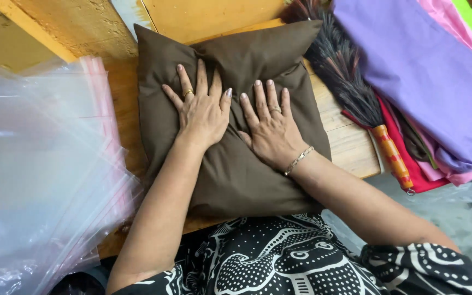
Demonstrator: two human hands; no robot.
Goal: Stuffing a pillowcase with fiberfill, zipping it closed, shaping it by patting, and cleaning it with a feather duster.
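Both hands lie flat and open, side by side, on a folded brown cloth [230,164] at the centre of the frame: the left hand [203,112] and right hand [271,128] press with fingers spread, gripping nothing. The cloth rests on a wooden worktop [350,145]. Pressing well likely means even palm weight pushed outward to flatten the bulge. Clear plastic bags [39,164] lie at left; a feather duster [350,93] and stacked coloured fabrics [432,71] at right.

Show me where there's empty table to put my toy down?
Bare wood shows in two spots: a strip between the brown pillow and the clear plastic bags, and a patch between the pillow and the feather duster. Both hands, left hand and right hand, press the pillow. The folded fabrics crowd the right.
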